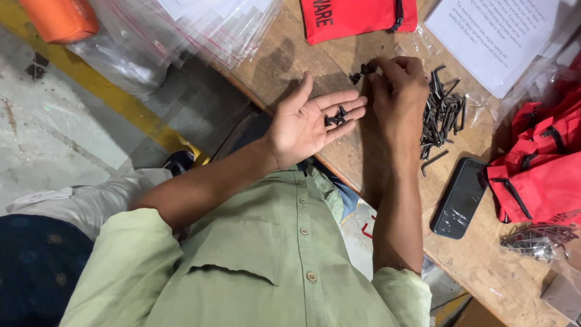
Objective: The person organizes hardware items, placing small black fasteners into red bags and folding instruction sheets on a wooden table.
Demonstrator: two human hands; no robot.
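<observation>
A red zippered pouch [357, 17] with black lettering lies flat at the far edge of the bench [339, 66]. Left of it, a stack of clear zip bags [212, 24] with red seal strips overhangs the bench edge, and beyond them sits an orange packet [59, 19]. At the upper right lies a white printed sheet [493, 36], partly under clear plastic. More red pouches [538, 175] with black zippers are piled at the right edge. Just beside them a dark phone [459, 198] lies face up, its screen black. Near the lower right corner, a clear bag [535, 239] holds dark metal parts.
</observation>
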